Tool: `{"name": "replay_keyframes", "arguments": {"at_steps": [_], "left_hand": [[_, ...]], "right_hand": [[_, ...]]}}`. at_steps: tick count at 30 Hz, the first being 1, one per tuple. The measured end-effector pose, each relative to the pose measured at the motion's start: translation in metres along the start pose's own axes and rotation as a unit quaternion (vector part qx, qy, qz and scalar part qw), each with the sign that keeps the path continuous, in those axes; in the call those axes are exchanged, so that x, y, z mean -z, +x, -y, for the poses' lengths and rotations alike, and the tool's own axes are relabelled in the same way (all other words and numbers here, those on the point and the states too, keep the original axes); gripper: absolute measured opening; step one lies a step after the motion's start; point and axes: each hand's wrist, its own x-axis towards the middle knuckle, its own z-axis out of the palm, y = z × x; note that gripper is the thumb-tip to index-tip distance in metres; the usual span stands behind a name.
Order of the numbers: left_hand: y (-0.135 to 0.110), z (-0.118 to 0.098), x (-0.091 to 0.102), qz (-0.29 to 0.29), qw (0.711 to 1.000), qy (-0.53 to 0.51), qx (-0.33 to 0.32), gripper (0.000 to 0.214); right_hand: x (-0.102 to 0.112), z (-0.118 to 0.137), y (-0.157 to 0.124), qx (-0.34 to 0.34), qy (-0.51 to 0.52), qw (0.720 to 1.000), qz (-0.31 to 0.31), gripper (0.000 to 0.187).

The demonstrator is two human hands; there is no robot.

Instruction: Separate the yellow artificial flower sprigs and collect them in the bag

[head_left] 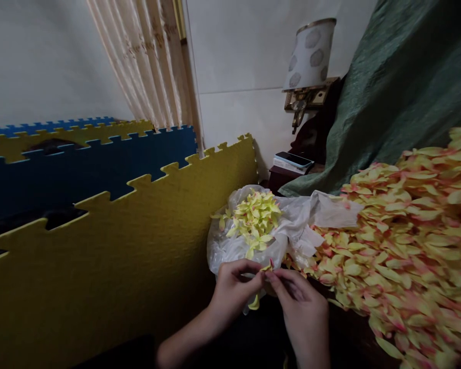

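Note:
Between my fingertips is a small yellow artificial flower (268, 267) with a pink centre. My left hand (236, 284) pinches it from the left, thumb and forefinger closed. From the right, my right hand (299, 297) pinches it too, its fingertips meeting those of the left. Part of the flower is hidden behind the fingers, and a yellow petal shows below them. Just beyond my hands, a white plastic bag (218, 248) holds a heap of yellow-green artificial flowers (257, 212). To the right spreads a large pile of yellow and pink artificial petals (403, 241).
Upright yellow foam mats (138, 256) and blue foam mats (80, 174) stand on the left. A phone (294, 159) lies on a white box at the back. A wall lamp (311, 54) hangs above, beside a green cloth (399, 92). A beige curtain (149, 61) hangs behind.

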Motion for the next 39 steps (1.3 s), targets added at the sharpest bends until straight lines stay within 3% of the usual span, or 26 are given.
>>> {"name": "replay_keyframes", "arguments": {"at_steps": [3, 6, 12, 18, 20, 22, 25, 27, 32, 35, 39], "left_hand": [[-0.001, 0.001, 0.001, -0.013, 1.0, 0.021, -0.016, 0.022], [-0.005, -0.003, 0.002, -0.014, 0.997, 0.063, -0.05, 0.02], [-0.012, -0.012, 0.0, -0.054, 0.977, 0.136, -0.154, 0.007], [-0.01, -0.01, 0.004, -0.084, 0.976, 0.136, -0.149, 0.008], [-0.008, -0.009, 0.009, -0.12, 0.974, 0.138, -0.137, 0.009], [-0.005, -0.008, 0.014, -0.153, 0.973, 0.132, -0.114, 0.011], [0.002, -0.007, 0.017, -0.15, 0.986, 0.055, -0.055, 0.015], [0.008, -0.008, 0.016, -0.152, 0.987, -0.059, -0.01, 0.018], [0.026, -0.009, 0.006, -0.192, 0.925, -0.316, 0.088, 0.026], [0.038, -0.007, 0.002, -0.225, 0.902, -0.36, 0.08, 0.027], [0.06, -0.008, 0.008, -0.261, 0.893, -0.363, 0.059, 0.024]], "right_hand": [[0.0, 0.005, -0.002, 0.056, -0.084, 0.995, 0.005, 0.022], [-0.007, 0.011, -0.007, 0.109, -0.148, 0.982, -0.031, 0.018], [-0.029, 0.017, -0.01, 0.246, -0.249, 0.916, -0.193, 0.018], [-0.036, 0.022, -0.011, 0.329, -0.309, 0.864, -0.224, 0.014], [-0.034, 0.022, -0.011, 0.306, -0.306, 0.861, -0.267, 0.013], [-0.031, 0.021, -0.008, 0.245, -0.257, 0.882, -0.311, 0.012], [-0.032, 0.021, -0.001, 0.115, -0.08, 0.946, -0.291, 0.02], [-0.037, 0.022, 0.005, 0.05, 0.034, 0.963, -0.264, 0.027], [-0.055, 0.019, 0.016, -0.003, 0.181, 0.943, -0.278, 0.027], [-0.067, 0.013, 0.019, 0.015, 0.182, 0.935, -0.305, 0.023], [-0.078, 0.015, 0.028, 0.036, 0.171, 0.927, -0.333, 0.02]]}}
